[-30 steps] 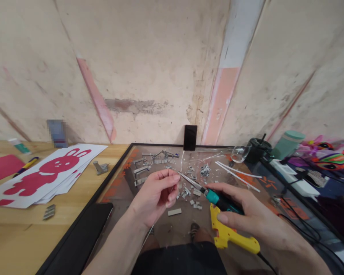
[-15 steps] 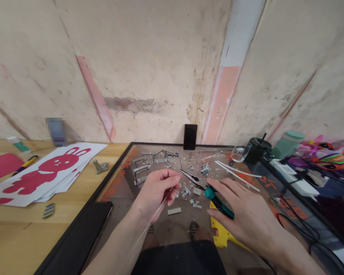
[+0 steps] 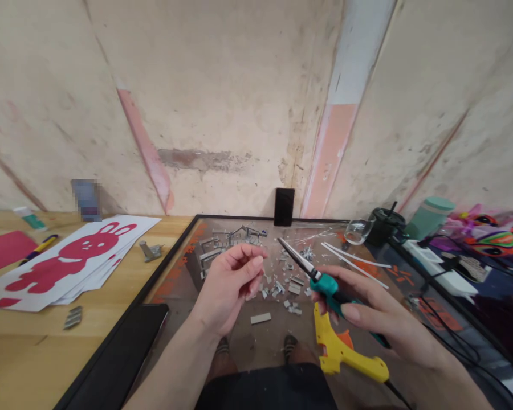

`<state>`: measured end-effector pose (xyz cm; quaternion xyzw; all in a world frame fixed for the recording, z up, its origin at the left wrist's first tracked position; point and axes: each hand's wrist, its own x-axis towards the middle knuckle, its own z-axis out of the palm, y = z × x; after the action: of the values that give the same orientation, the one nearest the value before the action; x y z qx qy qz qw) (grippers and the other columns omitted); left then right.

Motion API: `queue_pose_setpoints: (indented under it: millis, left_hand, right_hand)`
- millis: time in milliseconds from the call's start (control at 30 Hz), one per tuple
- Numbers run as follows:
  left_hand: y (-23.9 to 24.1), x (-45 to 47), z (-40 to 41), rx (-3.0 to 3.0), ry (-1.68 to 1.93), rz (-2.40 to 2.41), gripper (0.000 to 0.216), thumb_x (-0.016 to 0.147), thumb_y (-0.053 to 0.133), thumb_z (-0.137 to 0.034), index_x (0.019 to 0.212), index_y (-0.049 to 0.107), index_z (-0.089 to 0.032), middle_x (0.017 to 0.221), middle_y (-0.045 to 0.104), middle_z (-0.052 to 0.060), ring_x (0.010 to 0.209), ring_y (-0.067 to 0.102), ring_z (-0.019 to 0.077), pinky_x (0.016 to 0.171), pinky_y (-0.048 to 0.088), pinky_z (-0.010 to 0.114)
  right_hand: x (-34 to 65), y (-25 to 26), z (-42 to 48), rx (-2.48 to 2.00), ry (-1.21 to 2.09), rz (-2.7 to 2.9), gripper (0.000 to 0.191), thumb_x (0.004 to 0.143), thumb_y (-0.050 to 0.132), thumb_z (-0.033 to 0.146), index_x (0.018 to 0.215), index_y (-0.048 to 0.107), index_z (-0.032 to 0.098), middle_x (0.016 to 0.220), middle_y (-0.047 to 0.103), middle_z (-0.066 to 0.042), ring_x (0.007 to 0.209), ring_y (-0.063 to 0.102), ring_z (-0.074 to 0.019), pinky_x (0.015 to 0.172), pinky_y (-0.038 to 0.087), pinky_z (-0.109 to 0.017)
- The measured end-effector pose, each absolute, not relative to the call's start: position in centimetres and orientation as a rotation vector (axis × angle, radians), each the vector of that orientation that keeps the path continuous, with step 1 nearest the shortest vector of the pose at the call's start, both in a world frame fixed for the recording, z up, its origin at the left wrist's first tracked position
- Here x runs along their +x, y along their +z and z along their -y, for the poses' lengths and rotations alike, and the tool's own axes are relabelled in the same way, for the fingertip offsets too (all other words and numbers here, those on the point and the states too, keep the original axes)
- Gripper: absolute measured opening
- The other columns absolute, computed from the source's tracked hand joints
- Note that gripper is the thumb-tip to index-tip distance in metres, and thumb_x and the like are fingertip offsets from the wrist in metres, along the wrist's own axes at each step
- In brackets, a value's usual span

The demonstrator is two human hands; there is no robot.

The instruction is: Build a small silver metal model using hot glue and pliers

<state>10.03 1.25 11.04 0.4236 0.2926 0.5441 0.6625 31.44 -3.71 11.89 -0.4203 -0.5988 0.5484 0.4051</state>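
My left hand (image 3: 231, 285) is raised over the glass tabletop (image 3: 175, 279), thumb and fingers pinched on something too small to make out, perhaps a thin wire. My right hand (image 3: 367, 313) grips the teal handles of long-nosed pliers (image 3: 308, 267), whose tip points up and left toward the left hand's fingers. Several small grey staple strips (image 3: 260, 318) and metal bits lie scattered on the glass beneath both hands. A yellow glue gun (image 3: 342, 353) lies just under my right hand.
A black phone (image 3: 283, 206) leans on the wall. White sheets with a red rabbit (image 3: 68, 259) lie on the wooden desk at left. A dark tablet (image 3: 123, 353) lies near front left. A glass (image 3: 359, 229), cups, power strip (image 3: 436, 267) and cables crowd the right.
My right hand, which had let go of the pliers on the glass half a second ago, has gripped them again and lifted their tip toward my left hand.
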Motion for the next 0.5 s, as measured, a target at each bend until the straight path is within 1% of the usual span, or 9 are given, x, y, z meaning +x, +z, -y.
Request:
queue_pose_setpoints:
  millis: [100, 200, 367, 500]
  left_hand:
    - [11.1, 9.9, -1.1, 0.988, 1.213, -0.649, 0.015, 0.068, 0.069, -0.021, 0.067, 0.056, -0.014, 0.048, 0.049, -0.006, 0.037, 0.036, 0.0009, 0.039, 0.023, 0.014]
    - [11.2, 9.7, -1.2, 1.042, 1.22, -0.689, 0.017, 0.066, 0.07, -0.022, 0.065, 0.055, -0.014, 0.05, 0.05, -0.005, 0.038, 0.037, 0.0015, 0.039, 0.023, 0.015]
    - [11.1, 9.2, -1.4, 1.204, 1.239, -0.833, 0.016, 0.065, 0.07, -0.023, 0.063, 0.057, -0.014, 0.049, 0.049, -0.005, 0.038, 0.036, 0.0028, 0.037, 0.022, 0.016]
    - [11.3, 8.6, -1.5, 1.293, 1.206, -0.866, 0.014, 0.068, 0.068, -0.023, 0.063, 0.058, -0.014, 0.047, 0.046, -0.005, 0.039, 0.035, 0.003, 0.037, 0.021, 0.016]
  right_hand:
    - [31.4, 11.6, 3.5, -0.967, 1.56, 1.407, 0.051, 0.067, 0.066, 0.046, 0.109, 0.056, 0.019, 0.094, 0.063, -0.008, 0.084, 0.06, -0.0197, 0.072, 0.047, -0.03]
    - [31.3, 11.6, 3.5, -0.925, 1.636, 1.398, 0.052, 0.066, 0.066, 0.046, 0.11, 0.056, 0.019, 0.093, 0.063, -0.008, 0.08, 0.06, -0.0192, 0.065, 0.047, -0.029]
    - [31.5, 11.6, 3.7, -0.918, 1.621, 1.484, 0.055, 0.068, 0.064, 0.048, 0.113, 0.055, 0.018, 0.094, 0.062, -0.01, 0.083, 0.059, -0.0217, 0.069, 0.046, -0.033]
    - [31.8, 11.7, 3.6, -0.877, 1.617, 1.569, 0.053, 0.07, 0.062, 0.049, 0.115, 0.055, 0.02, 0.095, 0.062, -0.009, 0.084, 0.059, -0.0212, 0.071, 0.046, -0.032]
